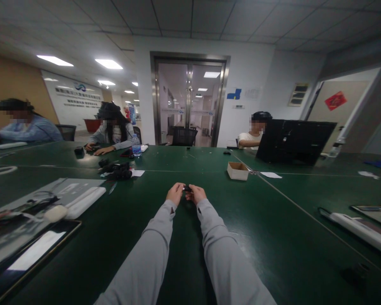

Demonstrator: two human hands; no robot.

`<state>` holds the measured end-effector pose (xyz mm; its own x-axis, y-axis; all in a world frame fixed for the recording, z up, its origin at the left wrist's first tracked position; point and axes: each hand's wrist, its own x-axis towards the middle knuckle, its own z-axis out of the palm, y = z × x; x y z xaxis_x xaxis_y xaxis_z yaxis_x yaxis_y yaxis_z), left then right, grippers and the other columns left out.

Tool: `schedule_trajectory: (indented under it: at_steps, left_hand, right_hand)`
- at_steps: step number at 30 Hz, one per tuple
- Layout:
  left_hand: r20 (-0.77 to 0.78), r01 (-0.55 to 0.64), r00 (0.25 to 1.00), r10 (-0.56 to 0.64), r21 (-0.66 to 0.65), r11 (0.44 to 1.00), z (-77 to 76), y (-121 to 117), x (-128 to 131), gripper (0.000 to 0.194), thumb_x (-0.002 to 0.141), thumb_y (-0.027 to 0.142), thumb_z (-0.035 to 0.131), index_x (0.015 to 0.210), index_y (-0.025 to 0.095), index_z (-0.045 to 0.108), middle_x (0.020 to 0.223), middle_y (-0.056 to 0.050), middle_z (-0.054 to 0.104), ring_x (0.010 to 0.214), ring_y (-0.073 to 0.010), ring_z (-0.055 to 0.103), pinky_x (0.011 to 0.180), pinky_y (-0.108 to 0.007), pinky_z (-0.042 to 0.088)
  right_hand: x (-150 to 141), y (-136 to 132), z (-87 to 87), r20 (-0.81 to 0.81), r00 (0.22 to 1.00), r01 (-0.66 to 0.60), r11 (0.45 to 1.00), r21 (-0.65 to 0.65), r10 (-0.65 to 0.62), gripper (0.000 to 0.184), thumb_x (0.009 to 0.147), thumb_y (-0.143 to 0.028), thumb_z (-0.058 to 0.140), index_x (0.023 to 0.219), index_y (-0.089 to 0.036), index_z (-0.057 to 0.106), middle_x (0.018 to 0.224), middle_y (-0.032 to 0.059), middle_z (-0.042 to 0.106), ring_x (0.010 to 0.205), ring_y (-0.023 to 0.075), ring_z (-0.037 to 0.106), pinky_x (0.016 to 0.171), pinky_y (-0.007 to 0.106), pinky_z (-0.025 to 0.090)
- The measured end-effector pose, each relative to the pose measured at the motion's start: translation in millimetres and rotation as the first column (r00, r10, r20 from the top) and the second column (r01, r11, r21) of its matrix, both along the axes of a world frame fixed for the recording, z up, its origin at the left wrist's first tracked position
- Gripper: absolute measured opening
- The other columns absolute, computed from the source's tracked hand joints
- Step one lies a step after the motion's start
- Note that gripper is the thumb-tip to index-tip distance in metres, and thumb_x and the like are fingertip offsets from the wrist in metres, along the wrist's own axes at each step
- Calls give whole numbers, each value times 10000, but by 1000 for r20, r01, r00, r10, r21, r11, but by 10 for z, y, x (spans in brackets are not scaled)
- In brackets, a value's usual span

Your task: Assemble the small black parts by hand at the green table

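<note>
Out in front of me, both arms stretch over the green table (190, 165). A small dark object (186, 188) spans the gap between my hands; its kind is too small to make out. My left hand (175, 193) pinches its left end, where a lighter bit shows. At the other end, the fingers of my right hand (197, 194) are closed round it. The object is held just above the tabletop, roughly level. Parts of it are hidden behind my fingertips.
An open cardboard box (238, 173) stands right of my hands. Black gear (116, 170) and a water bottle (136, 146) lie to the left. A tablet (38, 254) is near left, a power strip (362, 231) at right, a monitor (295, 142) beyond. Several people sit across the table.
</note>
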<state>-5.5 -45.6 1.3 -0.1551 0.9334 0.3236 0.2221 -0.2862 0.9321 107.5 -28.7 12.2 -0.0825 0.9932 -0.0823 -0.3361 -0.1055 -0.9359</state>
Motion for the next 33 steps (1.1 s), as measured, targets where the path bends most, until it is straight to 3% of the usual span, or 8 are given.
schedule_trajectory:
  at_steps: [8,12,17,20,23,27,29,33]
  left_hand:
    - [279,65,958,-61,-6,998,66,-3,79,377,632,382,594,896,114,573,635,-11,554,503,-72,468,447,-183,369]
    - [281,-52,959,32,63,997,105,-23,54,405,658,460,553,903,138,585,736,-36,593,561,-86,508,481,-192,400]
    - [172,-229,964,204,142,963,78,-41,-34,333,674,450,545,806,149,599,834,-68,597,785,-134,550,672,-216,440]
    - [235,-206,954,188,56,977,86,-116,-147,363,678,485,517,816,152,555,757,-40,579,536,-74,500,482,-188,406]
    - [310,-85,946,96,-50,995,148,-302,-423,393,673,531,486,818,166,494,729,-10,570,344,-17,351,324,-164,286]
    - [216,80,976,-16,-289,954,254,-736,-1035,394,576,475,621,803,179,495,783,-27,604,387,-48,470,341,-167,355]
    - [167,89,986,-22,-411,907,286,-1021,-1343,401,536,448,661,800,190,505,763,-26,614,413,-75,513,349,-180,385]
    - [94,4,994,57,-550,835,291,-1664,-1800,402,479,417,703,783,231,518,772,-15,632,456,-131,565,360,-237,438]
  right_hand:
    - [17,-104,84,-140,987,-79,997,-19,75,80,776,-216,511,783,-136,502,570,7,597,402,92,539,382,196,440]
    - [-57,-211,100,-259,944,-220,975,-32,205,81,758,-162,536,819,-169,484,605,-18,589,503,100,586,484,220,474]
    - [-300,-337,104,-371,924,-160,972,-174,86,90,772,-124,513,814,-178,455,587,-39,562,467,68,555,555,229,489]
    - [-419,-468,76,-374,925,-143,975,-172,70,99,783,-176,504,860,-177,441,615,-22,575,455,75,554,568,249,497]
    - [-368,-719,41,-231,946,-258,960,-107,228,244,729,-236,564,916,-186,416,652,-15,580,450,112,571,569,317,500]
    - [109,-1229,149,163,859,-494,870,5,486,322,622,-291,635,888,-174,497,744,9,576,454,90,553,540,279,475]
    - [514,-1504,307,411,776,-542,839,50,477,282,637,-320,613,884,-194,558,850,50,580,499,95,556,508,261,450]
    - [1604,-1981,617,702,709,-248,906,343,-72,250,640,-329,613,887,-293,616,848,112,586,524,126,507,480,304,405]
